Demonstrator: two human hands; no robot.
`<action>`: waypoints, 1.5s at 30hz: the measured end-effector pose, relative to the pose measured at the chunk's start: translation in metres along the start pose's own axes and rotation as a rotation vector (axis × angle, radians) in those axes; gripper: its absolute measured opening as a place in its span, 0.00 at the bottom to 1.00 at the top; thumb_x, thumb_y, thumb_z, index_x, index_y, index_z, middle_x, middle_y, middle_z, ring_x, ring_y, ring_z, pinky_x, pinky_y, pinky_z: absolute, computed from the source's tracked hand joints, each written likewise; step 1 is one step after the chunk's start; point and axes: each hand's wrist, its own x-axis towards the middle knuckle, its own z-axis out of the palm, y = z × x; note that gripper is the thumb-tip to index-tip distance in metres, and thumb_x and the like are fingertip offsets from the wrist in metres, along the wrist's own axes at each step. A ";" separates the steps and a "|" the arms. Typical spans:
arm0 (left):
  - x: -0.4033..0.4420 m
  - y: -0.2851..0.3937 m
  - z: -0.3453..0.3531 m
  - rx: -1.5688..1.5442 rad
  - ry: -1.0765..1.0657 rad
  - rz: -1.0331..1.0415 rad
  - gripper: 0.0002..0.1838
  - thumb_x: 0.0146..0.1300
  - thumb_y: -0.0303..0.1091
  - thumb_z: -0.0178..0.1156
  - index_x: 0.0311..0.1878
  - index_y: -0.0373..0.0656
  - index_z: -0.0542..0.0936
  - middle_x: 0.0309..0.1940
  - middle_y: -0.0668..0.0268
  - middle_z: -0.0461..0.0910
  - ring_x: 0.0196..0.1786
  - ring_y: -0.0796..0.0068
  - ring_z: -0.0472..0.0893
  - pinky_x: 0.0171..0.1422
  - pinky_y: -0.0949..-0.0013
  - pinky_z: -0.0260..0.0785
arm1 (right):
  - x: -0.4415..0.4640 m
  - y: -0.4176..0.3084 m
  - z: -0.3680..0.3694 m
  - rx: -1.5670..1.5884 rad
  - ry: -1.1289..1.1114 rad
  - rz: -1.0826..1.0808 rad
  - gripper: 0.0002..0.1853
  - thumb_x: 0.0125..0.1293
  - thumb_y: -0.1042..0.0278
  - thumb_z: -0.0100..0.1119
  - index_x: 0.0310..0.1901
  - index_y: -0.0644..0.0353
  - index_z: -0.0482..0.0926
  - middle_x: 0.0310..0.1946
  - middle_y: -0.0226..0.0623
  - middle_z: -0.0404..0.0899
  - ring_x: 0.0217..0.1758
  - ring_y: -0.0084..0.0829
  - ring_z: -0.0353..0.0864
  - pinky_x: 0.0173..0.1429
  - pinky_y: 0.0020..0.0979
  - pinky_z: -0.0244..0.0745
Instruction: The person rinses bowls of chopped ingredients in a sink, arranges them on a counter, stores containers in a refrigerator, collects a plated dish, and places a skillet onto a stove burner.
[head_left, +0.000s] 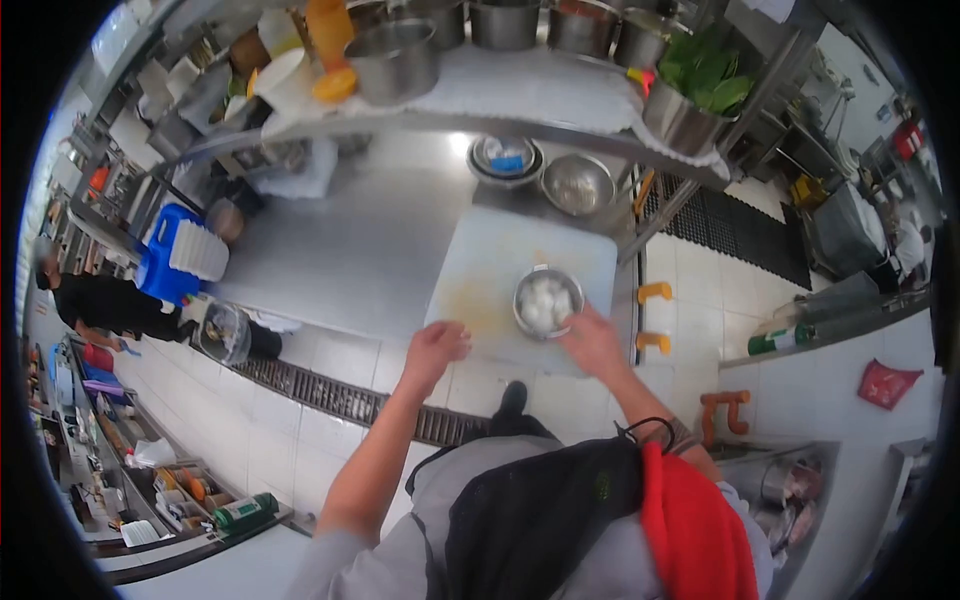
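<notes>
My right hand (pixel 592 342) grips the near right rim of a small metal bowl (pixel 522 312), thumb and fingers at its edge. Inside the bowl lie several rounded white pieces (pixel 548 300), perhaps peeled eggs; their kind is not certain. The bowl rests on a white cutting board (pixel 465 255) with yellowish stains. Over the board's near left corner hovers my left hand (pixel 438 352), fingers loosely curled and slightly apart, with nothing visible in them.
Behind the board stand nested metal bowls (pixel 505 160) and a metal strainer or bowl (pixel 578 184). Overhead, a shelf (pixel 500 85) carries pots and a container of green leaves (pixel 705 75). A blue plastic container (pixel 165 255) stands left. Far left is another person (pixel 115 305). A drain grate (pixel 340 398) crosses the floor.
</notes>
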 end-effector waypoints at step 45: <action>0.065 0.153 -0.168 0.451 -0.319 0.955 0.42 0.53 0.33 0.81 0.68 0.48 0.66 0.69 0.47 0.71 0.73 0.43 0.71 0.74 0.53 0.67 | 0.194 -0.214 0.010 0.290 -0.237 -0.219 0.15 0.48 0.72 0.78 0.39 0.58 0.85 0.41 0.38 0.85 0.43 0.42 0.86 0.47 0.35 0.80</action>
